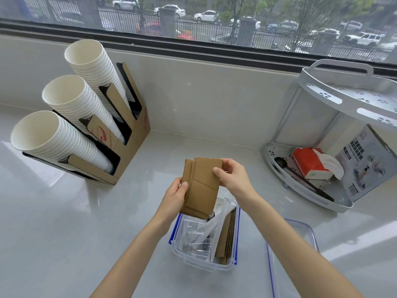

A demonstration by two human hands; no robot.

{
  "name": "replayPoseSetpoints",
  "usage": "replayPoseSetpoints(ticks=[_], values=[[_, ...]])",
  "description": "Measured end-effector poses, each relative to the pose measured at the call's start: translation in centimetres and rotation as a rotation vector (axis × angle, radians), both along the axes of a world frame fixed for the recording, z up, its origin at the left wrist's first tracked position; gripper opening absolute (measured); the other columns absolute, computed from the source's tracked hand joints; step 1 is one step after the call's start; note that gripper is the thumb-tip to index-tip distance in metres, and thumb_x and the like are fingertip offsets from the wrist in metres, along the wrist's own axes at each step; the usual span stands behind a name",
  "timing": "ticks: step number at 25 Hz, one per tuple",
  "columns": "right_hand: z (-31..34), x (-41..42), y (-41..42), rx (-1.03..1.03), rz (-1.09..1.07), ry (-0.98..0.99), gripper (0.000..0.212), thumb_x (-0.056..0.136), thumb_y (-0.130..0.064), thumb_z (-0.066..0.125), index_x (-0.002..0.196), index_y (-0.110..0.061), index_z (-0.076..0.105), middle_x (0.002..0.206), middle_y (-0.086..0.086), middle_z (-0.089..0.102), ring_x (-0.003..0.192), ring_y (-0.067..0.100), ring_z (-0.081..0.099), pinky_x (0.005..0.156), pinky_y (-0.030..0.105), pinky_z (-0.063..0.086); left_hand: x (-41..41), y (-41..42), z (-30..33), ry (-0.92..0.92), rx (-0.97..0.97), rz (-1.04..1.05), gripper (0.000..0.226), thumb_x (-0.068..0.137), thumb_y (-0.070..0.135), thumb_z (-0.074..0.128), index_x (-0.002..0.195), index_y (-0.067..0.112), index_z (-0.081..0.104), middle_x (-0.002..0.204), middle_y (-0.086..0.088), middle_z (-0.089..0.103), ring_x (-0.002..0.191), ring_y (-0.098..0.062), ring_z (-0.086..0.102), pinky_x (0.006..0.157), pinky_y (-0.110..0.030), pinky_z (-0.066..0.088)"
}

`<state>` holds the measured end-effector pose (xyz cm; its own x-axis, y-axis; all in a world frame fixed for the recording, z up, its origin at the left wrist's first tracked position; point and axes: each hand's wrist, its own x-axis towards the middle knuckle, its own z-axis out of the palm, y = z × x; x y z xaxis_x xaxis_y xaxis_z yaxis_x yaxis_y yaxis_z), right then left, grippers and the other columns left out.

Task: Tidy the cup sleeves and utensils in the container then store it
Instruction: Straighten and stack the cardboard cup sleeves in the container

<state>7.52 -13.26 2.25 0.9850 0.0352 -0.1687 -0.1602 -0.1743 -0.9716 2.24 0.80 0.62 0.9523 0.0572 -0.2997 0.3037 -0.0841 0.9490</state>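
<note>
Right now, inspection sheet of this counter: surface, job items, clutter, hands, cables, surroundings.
Surface: pale glossy counter, dry as far as visible.
Job items: clear container open, holding wrapped utensils and upright sleeves; lid lies to its right.
Clutter: three cup stacks in a cardboard holder; white rack with tissue pack, scoop and box.
Hands: left hand and right hand both grip a sleeve stack above the container.
Cables: nothing seen.
Surroundings: window, parked cars outside.
</note>
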Motion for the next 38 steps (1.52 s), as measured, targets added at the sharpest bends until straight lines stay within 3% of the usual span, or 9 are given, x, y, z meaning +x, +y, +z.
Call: replayPoseSetpoints(ticks=[5,10,15,21,24,28,32,36,38], values=[[-0.8,-0.2,1.2,-0.023,-0.057,-0.012,0.012,0.084,-0.01,0.061,0.094,-0.016,0.058,0.079,-0.003,0.06,0.088,0.021,0.058,0.089,0.042,0.053,0.0,-0.2,-0.6,-0.022,0.039,-0.053,0.029,0.092,0.027,0.048,0.119,0.019,0.043,0.097,0.011,0.056,0.087,-0.001,0.057,0.06,-0.011,0.05],[-0.7,-1.2,1.6,-0.248,-0.007,-0.038,0.042,0.091,-0.022,0.052,0.132,-0.017,0.044,0.117,0.005,0.049,0.1,0.014,0.05,0.088,0.024,0.04,-0.1,-0.4,-0.7,-0.025,0.065,-0.047,0.032,0.094,0.023,0.045,0.125,0.017,0.04,0.104,0.006,0.055,0.086,-0.004,0.056,0.059,-0.011,0.05],[-1.1,-2.2,1.7,-0.1,0.018,0.154,0.051,0.097,-0.029,0.037,0.145,-0.015,0.023,0.136,0.007,0.042,0.108,0.015,0.047,0.094,0.024,0.036,-0.3,-0.5,-0.5,-0.047,0.017,-0.013,0.037,0.095,0.018,0.043,0.131,0.018,0.035,0.099,0.012,0.053,0.085,0.002,0.054,0.053,-0.001,0.048],[-1.7,-2.8,2.4,0.078,0.126,0.17,0.041,0.099,-0.018,0.027,0.141,-0.02,0.029,0.131,0.003,0.05,0.111,0.015,0.049,0.091,0.023,0.038,-0.2,-1.2,-0.7,-0.136,0.166,-0.126,0.061,0.096,0.019,0.039,0.144,0.031,0.004,0.115,0.009,0.045,0.099,-0.013,0.052,0.092,-0.027,0.046],[-2.0,-2.9,1.8,0.02,0.134,0.161,0.042,0.099,-0.016,0.029,0.141,-0.021,0.029,0.126,0.004,0.052,0.11,0.018,0.051,0.092,0.029,0.043,-0.1,-1.3,-0.8,-0.152,0.264,-0.171,0.064,0.095,0.021,0.04,0.144,0.031,0.0,0.109,0.007,0.048,0.095,-0.015,0.053,0.086,-0.026,0.046],[-2.1,-2.9,0.7,-0.072,0.07,0.158,0.04,0.095,-0.016,0.041,0.135,-0.019,0.04,0.11,0.007,0.059,0.099,0.024,0.059,0.09,0.038,0.05,0.1,-1.5,-0.9,-0.156,0.272,-0.199,0.064,0.093,0.02,0.045,0.144,0.032,0.008,0.107,0.01,0.05,0.093,-0.013,0.054,0.08,-0.022,0.045],[-2.2,-2.9,-0.4,-0.121,0.024,0.164,0.043,0.091,-0.02,0.05,0.133,-0.019,0.042,0.114,0.015,0.065,0.102,0.03,0.064,0.093,0.045,0.051,0.4,-1.9,-1.1,-0.193,0.305,-0.216,0.058,0.091,0.02,0.049,0.141,0.031,0.022,0.104,0.009,0.053,0.085,-0.007,0.055,0.071,-0.018,0.048],[-1.7,-3.0,-1.9,-0.178,-0.012,0.159,0.047,0.089,-0.023,0.053,0.134,-0.018,0.04,0.113,0.013,0.064,0.101,0.027,0.062,0.086,0.036,0.051,0.6,-2.5,-1.2,-0.192,0.364,-0.219,0.042,0.093,0.023,0.045,0.135,0.02,0.038,0.112,-0.001,0.053,0.088,-0.013,0.052,0.068,-0.017,0.046],[-1.5,-3.0,-2.9,-0.198,-0.057,0.151,0.048,0.09,-0.023,0.053,0.134,-0.016,0.038,0.111,0.011,0.061,0.099,0.025,0.06,0.082,0.034,0.048,0.6,-2.7,-1.6,-0.198,0.419,-0.228,0.036,0.094,0.021,0.043,0.129,0.013,0.046,0.12,-0.006,0.056,0.093,-0.012,0.052,0.08,-0.02,0.044]])
